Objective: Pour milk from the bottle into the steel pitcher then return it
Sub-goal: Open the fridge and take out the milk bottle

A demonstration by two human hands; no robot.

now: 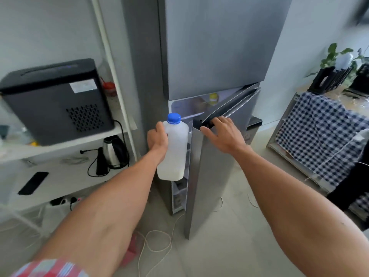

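My left hand (pixel 157 138) grips a translucent white milk bottle (pixel 175 154) with a blue cap, upright, with milk in its lower part. The bottle hangs just in front of the gap of a grey fridge. My right hand (pixel 221 132) rests on the top edge of the fridge's lower door (pixel 211 176), fingers curled over the dark handle recess. The door stands partly open, and shelves show inside the gap. No steel pitcher is in view.
A white shelf unit at left carries a black appliance (pixel 56 100), a steel kettle (pixel 114 151) and a dark phone (pixel 33 182). Cables lie on the tiled floor (pixel 157 242). At right stands a table with a blue checked cloth (pixel 319 134) and plants.
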